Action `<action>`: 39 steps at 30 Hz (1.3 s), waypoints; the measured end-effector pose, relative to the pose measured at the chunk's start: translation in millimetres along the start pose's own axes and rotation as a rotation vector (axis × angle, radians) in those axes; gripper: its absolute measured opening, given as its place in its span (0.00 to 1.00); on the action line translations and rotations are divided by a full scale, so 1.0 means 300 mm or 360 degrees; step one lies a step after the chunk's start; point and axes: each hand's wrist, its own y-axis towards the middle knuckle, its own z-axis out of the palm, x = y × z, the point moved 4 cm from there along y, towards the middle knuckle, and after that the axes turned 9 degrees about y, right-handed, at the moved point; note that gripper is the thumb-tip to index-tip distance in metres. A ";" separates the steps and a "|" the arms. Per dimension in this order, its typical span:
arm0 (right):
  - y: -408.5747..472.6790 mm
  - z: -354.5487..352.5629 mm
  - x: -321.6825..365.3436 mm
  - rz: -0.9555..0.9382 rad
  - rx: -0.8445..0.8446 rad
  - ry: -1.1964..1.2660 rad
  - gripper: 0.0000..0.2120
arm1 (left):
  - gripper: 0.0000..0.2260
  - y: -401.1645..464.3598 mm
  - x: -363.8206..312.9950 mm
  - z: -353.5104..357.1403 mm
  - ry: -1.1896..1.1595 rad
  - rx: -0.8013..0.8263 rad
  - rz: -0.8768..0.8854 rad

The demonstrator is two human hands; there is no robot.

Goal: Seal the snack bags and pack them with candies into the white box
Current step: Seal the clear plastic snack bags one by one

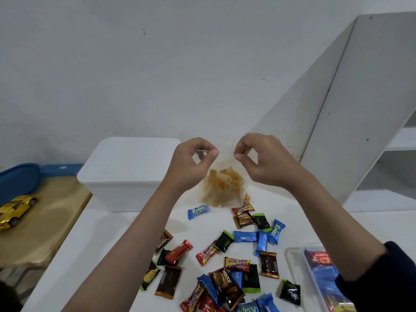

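A clear snack bag (221,188) with orange-brown chips hangs above the white table (101,239). My left hand (191,163) pinches the bag's top edge at its left end. My right hand (263,161) pinches the same edge at its right end. The white box (126,174) stands behind and left of the bag, its lid on. Several wrapped candies (225,262) in blue, red, black and brown lie scattered on the table below my arms. Behind the bag's lower right corner, part of a second snack bag (247,198) shows.
A clear container (324,280) with more candies sits at the right edge. A wooden table on the left carries a yellow toy car (15,210) and a blue lid (19,179). A white shelf unit (360,131) rises at the right.
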 end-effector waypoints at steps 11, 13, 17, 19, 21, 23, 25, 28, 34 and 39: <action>-0.013 0.004 0.026 -0.0117 -0.0059 -0.0259 0.03 | 0.07 0.011 -0.105 -0.018 0.0740 0.0142 0.0188; -0.012 0.004 0.031 -0.0143 -0.0064 -0.0269 0.04 | 0.03 0.018 -0.126 -0.005 0.0932 0.0191 0.0263; -0.018 0.000 0.036 -0.0203 -0.0078 -0.0266 0.04 | 0.04 0.018 -0.126 0.002 0.0881 0.0202 0.0273; -0.025 0.005 0.040 -0.0234 -0.0069 -0.0272 0.04 | 0.04 0.011 -0.121 0.000 0.0743 0.0226 0.0217; -0.032 0.017 0.038 -0.0244 -0.0053 -0.0274 0.04 | 0.05 0.003 -0.114 0.002 0.0661 0.0245 0.0156; -0.042 0.030 0.030 -0.0225 -0.0043 -0.0234 0.05 | 0.05 -0.002 -0.101 0.010 0.0632 0.0265 0.0108; -0.049 0.042 0.022 -0.0190 -0.0028 -0.0173 0.04 | 0.05 -0.003 -0.090 0.016 0.0621 0.0295 0.0073; -0.046 0.039 0.009 -0.0088 0.0017 -0.0070 0.02 | 0.05 0.004 -0.076 0.008 0.0623 0.0304 0.0049; -0.020 -0.026 -0.015 0.0072 -0.0106 0.0170 0.02 | 0.06 0.022 -0.076 -0.037 0.0656 0.0254 0.0075; -0.017 -0.014 -0.006 0.0002 -0.0151 0.0194 0.04 | 0.05 0.037 -0.082 -0.032 0.0956 0.0222 0.0081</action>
